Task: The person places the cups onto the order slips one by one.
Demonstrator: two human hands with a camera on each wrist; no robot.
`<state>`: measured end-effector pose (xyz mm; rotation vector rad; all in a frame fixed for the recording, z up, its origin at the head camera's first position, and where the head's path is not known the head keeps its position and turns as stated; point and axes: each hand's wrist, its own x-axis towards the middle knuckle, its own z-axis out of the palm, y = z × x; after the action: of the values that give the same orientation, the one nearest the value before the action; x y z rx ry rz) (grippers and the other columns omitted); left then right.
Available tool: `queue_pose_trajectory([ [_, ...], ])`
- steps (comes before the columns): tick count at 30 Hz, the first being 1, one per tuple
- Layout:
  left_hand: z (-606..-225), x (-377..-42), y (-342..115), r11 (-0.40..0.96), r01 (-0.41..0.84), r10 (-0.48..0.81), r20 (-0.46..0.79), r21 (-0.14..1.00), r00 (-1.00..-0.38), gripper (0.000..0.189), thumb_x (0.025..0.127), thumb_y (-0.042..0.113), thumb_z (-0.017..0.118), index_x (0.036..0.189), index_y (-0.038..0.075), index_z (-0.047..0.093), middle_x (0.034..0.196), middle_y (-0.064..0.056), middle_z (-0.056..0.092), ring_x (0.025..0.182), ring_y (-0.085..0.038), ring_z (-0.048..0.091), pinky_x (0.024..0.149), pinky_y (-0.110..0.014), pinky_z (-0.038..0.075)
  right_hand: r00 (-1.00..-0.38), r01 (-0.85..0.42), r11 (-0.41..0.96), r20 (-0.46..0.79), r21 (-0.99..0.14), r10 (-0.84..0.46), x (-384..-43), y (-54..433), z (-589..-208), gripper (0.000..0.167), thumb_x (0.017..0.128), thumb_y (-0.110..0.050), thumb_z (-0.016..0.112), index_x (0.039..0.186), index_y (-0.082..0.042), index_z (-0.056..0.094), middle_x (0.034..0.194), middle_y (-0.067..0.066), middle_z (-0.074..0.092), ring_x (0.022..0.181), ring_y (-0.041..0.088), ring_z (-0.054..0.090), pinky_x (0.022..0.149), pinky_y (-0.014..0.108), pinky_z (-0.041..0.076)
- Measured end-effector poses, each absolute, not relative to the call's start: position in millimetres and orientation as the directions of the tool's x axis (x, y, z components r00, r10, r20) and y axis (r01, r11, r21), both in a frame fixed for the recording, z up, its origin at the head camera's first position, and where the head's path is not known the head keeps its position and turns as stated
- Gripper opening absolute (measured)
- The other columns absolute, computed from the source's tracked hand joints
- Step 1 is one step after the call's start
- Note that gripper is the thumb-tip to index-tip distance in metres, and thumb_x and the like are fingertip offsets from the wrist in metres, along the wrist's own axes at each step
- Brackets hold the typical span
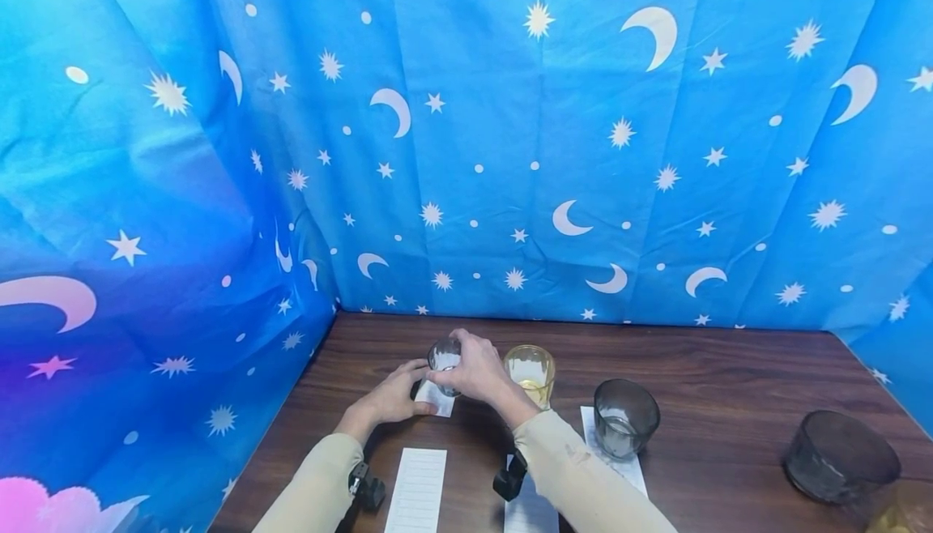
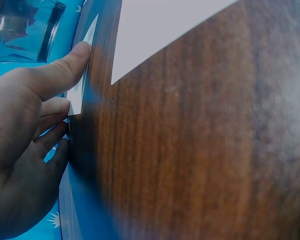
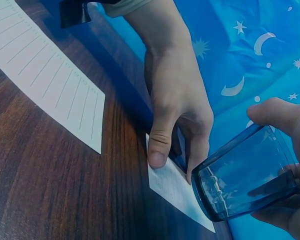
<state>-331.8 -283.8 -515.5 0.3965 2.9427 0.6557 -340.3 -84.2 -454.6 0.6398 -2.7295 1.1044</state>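
Note:
My right hand grips a small clear glass by its sides, thumb on one side and fingers on the other. The glass is over or beside the far end of a small white paper slip; whether its base touches the slip I cannot tell. My left hand reaches in from the left with its thumb and a finger at opposite edges of that slip, which lies on the table. In the left wrist view the left thumb is fairly straight, and the other fingers are partly bent and partly hidden.
A yellow-tinted glass stands right of my right hand. Farther right, a dark grey bowl sits on a white sheet, then another dark bowl. Lined paper lies nearer. A starry blue cloth hangs behind the wooden table.

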Motion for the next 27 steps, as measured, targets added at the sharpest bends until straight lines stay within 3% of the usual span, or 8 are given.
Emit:
queue_pose_trajectory([
  [12, -517.1, -332.7, -285.9, 0.86, 0.27, 0.312, -0.027, 0.434, -0.95, 0.073, 0.077, 0.039, 0.081, 0.14, 0.014, 0.053, 0.151, -0.012, 0.04, 0.139, -0.036, 0.039, 0.111, -0.053, 0.036, -0.906, -0.421, 0.645, 0.257, -0.638, -0.337, -340.6, -88.3, -462.7, 0.072, 0.066, -0.049, 0.084, 0.12, -0.008, 0.06, 0.094, 0.006, 0.068, 0.075, 0.017, 0.059, 0.062, 0.028, 0.05],
  [27, -515.0, -333.3, -286.1, 0.847, 0.288, 0.33, -0.017, 0.446, -0.944, 0.069, 0.078, 0.035, 0.081, 0.138, 0.015, 0.055, 0.15, -0.011, 0.042, 0.137, -0.036, 0.04, 0.11, -0.054, 0.038, -0.907, -0.417, 0.65, 0.243, -0.635, -0.344, -340.7, -90.0, -468.7, 0.073, 0.068, -0.049, 0.084, 0.122, -0.005, 0.059, 0.099, 0.01, 0.069, 0.079, 0.017, 0.06, 0.066, 0.03, 0.052],
])
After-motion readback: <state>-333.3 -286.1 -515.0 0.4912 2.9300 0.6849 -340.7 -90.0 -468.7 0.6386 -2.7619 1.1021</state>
